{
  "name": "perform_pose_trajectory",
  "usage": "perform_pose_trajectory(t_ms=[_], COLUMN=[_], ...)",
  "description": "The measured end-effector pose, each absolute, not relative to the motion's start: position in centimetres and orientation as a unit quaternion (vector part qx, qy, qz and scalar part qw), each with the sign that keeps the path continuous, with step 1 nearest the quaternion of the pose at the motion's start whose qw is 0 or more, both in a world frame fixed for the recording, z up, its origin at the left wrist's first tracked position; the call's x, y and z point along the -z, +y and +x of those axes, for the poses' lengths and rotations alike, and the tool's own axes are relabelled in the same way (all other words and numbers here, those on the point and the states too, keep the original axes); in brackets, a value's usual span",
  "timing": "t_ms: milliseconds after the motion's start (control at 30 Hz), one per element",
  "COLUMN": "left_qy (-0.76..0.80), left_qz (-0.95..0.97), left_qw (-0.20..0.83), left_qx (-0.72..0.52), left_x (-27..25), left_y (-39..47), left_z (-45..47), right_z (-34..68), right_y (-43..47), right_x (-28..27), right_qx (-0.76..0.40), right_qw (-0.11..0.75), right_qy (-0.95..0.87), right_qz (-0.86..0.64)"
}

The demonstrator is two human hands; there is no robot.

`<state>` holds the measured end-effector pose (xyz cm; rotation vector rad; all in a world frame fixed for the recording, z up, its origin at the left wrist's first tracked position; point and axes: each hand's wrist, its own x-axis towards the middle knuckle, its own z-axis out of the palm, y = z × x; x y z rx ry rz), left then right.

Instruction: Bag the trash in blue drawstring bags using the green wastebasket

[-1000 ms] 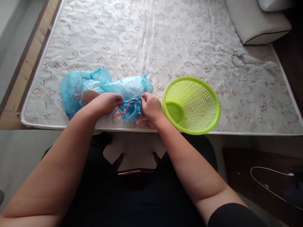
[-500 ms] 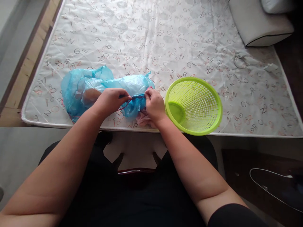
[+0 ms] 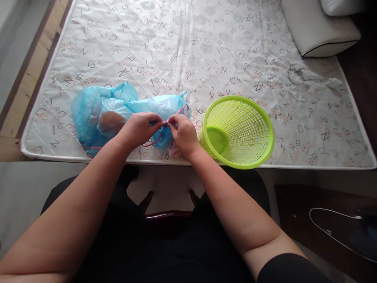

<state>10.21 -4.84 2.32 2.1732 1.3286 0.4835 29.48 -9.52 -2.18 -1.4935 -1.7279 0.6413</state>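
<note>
Two blue plastic bag shapes lie along the front edge of the mattress. In the left one (image 3: 88,114), something brown shows through the film; the right one (image 3: 159,104) is crumpled near my hands. Thin red drawstring (image 3: 159,138) runs from my fingertips, with a loop standing up on the right. My left hand (image 3: 143,127) is closed in a pinch on the drawstring, at a small bunch of dark blue film. My right hand (image 3: 185,135) pinches the same spot, fingertips nearly touching the left ones. Pink cloth (image 3: 174,151) lies partly hidden under the right hand.
A lime-green mesh basket (image 3: 269,133) lies tipped on its side just right of my right hand. The letter-printed mattress (image 3: 224,67) spreads out ahead. White pillows (image 3: 326,33) lie at the far right. A white cable (image 3: 332,236) trails at the lower right.
My hands have come together, closing the gap where a stretch of twisted blue film showed. The red drawstring loop now stands up beyond the right fingers. The view has shifted slightly.
</note>
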Motion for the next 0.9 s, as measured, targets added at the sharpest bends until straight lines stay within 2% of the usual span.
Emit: perform_pose_trajectory(t_ms=[267,433,600,900], left_qy=[0.531,0.534,0.490,0.483], left_qz=[0.762,0.748,0.753,0.727], left_qw=[0.329,0.374,0.399,0.435], left_qx=[-0.171,-0.124,-0.184,-0.221], left_x=[-2.85,-2.37,-2.34,-2.81], left_y=[-4.67,-4.18,-4.53,-4.44], left_z=[9.96,9.49,9.97,10.26], right_z=[29.76,29.54,29.44,29.79], right_y=[-9.31,-9.34,-9.33,-9.50], right_x=[2.29,2.51,2.49,2.22], right_qx=[-0.250,-0.247,-0.261,-0.278], right_qw=[0.371,0.389,0.401,0.450], right_qy=[-0.660,-0.650,-0.667,-0.665], right_qz=[-0.603,-0.604,-0.571,-0.527])
